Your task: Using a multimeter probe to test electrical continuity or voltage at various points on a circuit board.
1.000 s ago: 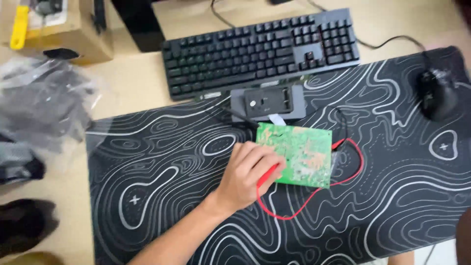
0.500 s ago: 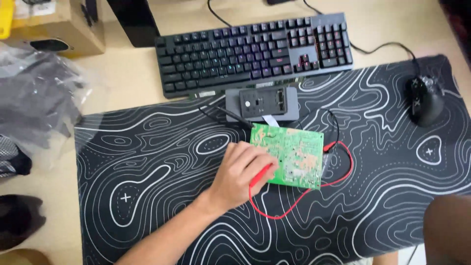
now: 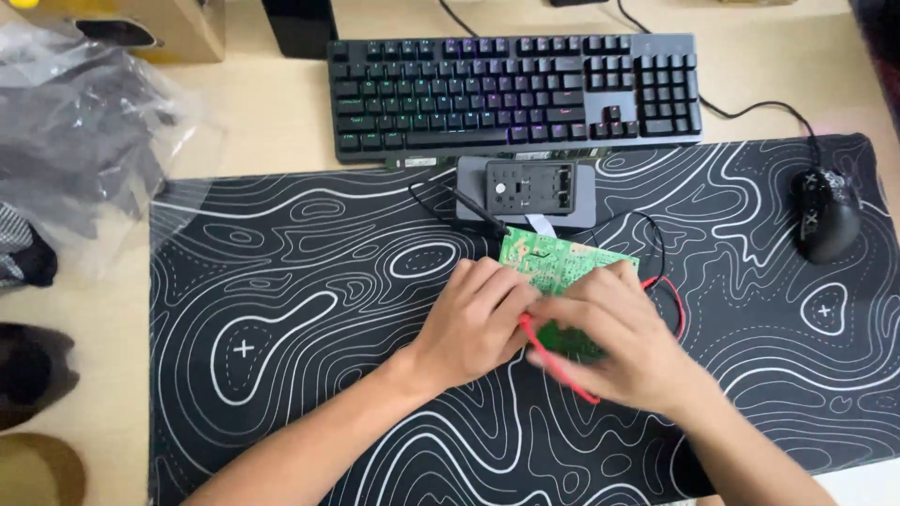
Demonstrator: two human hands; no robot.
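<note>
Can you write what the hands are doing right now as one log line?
left hand: on board | right hand: on board, by red wire | board: on mat | keyboard, mouse: untouched

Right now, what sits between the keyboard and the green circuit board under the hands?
In the head view, a grey box with a black panel lies between the keyboard and the green circuit board.

Pale wooden desk (image 3: 281, 122) under patterned black mat (image 3: 309, 309), keyboard (image 3: 511, 89), crumpled plastic bag (image 3: 84, 141).

Green circuit board (image 3: 553, 262) flat on mat, half covered; red wire (image 3: 562, 370) looping beneath.
</note>
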